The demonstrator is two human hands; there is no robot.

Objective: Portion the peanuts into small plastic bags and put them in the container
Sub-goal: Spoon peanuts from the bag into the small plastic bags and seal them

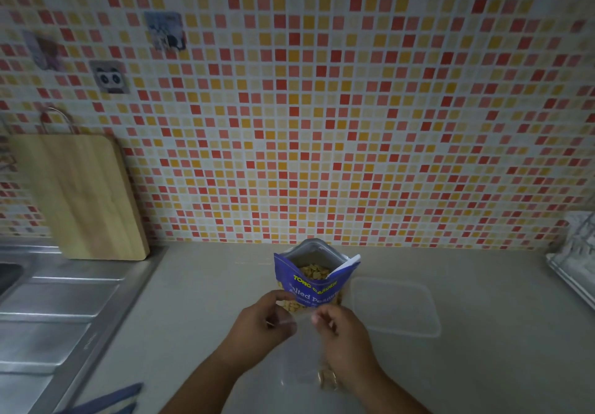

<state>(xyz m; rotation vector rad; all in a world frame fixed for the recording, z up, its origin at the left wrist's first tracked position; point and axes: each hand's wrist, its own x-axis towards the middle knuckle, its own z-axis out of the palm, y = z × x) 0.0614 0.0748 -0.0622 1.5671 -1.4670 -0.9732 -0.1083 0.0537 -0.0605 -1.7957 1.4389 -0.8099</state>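
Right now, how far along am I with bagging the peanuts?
Early. Done: the pouch is open and a few peanuts sit in the small bag. In hand: your left hand and right hand pinch that bag's top. Left: more portions; the container shows no bags inside.

— What is seen behind the counter?
— A wall [386,108] tiled in small red, orange and white squares, with a panda sticker [109,77] stuck on it.
— And to the left?
— A wooden cutting board [80,195] is propped against the wall, beside a steel drainboard [48,301]. The grey countertop [193,317] is dimly lit.
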